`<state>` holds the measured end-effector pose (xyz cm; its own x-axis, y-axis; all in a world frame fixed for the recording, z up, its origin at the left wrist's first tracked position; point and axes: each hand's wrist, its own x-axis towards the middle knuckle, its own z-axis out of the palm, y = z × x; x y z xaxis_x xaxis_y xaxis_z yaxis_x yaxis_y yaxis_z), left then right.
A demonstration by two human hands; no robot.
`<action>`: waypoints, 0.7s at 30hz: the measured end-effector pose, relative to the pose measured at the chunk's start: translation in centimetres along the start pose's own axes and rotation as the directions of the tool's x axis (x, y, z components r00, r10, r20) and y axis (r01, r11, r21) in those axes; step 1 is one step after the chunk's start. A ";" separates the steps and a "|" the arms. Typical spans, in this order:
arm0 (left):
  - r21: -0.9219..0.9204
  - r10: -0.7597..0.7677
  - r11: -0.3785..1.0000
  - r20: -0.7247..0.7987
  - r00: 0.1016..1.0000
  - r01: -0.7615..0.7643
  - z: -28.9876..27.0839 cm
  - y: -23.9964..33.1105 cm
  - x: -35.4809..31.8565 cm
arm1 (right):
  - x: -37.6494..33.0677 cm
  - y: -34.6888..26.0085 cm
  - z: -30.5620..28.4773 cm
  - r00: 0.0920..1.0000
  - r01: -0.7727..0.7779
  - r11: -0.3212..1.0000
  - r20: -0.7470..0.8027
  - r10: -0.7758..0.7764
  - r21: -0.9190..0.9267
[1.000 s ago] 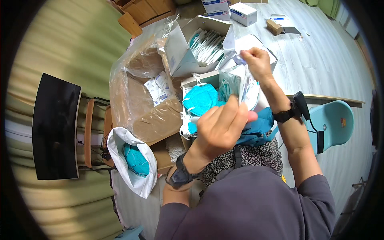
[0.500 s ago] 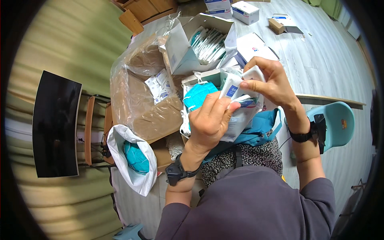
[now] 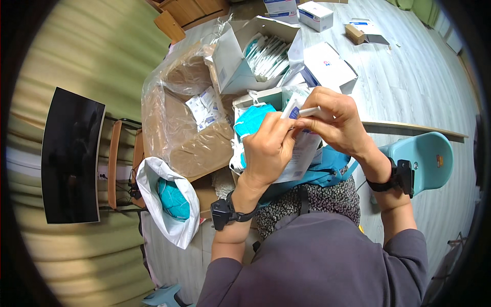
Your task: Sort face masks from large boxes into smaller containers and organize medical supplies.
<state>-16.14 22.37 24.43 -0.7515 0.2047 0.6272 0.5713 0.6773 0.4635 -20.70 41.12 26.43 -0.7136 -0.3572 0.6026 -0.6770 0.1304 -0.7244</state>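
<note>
In front of my chest both hands are closed on a clear-and-white plastic pouch (image 3: 299, 162) with a blue printed patch. My left hand (image 3: 265, 152) grips its left side in a pinch. My right hand (image 3: 335, 118) pinches its upper edge, where a narrow white strip sticks out between thumb and fingers. The fingertips of both hands nearly meet, and they hide part of the pouch. Just beyond my left hand, teal face masks (image 3: 254, 120) with white straps lie in an open white box (image 3: 273, 97).
Farther off, an open box (image 3: 230, 64) holds upright packets (image 3: 268, 59). Left of it stands a plastic-lined carton (image 3: 163, 130) with small white sachets (image 3: 205, 108). A white bag (image 3: 179, 238) of teal masks is near left. A light-blue stool (image 3: 434, 166) stands right; a monitor (image 3: 71, 158), far left.
My right hand has moved down and closer to my left hand. The white strip in its fingers now lies more edge-on. My left hand still grips the pouch.
</note>
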 end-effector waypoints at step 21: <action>-0.116 0.081 0.990 -0.008 0.997 -0.081 -3.1 3.2 -0.5 | 1.4 5.4 -2.7 0.894 -0.396 0.667 0.098 0.438 0.631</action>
<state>-12.88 22.24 27.58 -0.7002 0.2527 0.6677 0.6648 0.5717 0.4808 -25.81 43.82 24.26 -0.9168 -0.3522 0.1883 -0.0550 -0.3556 -0.9330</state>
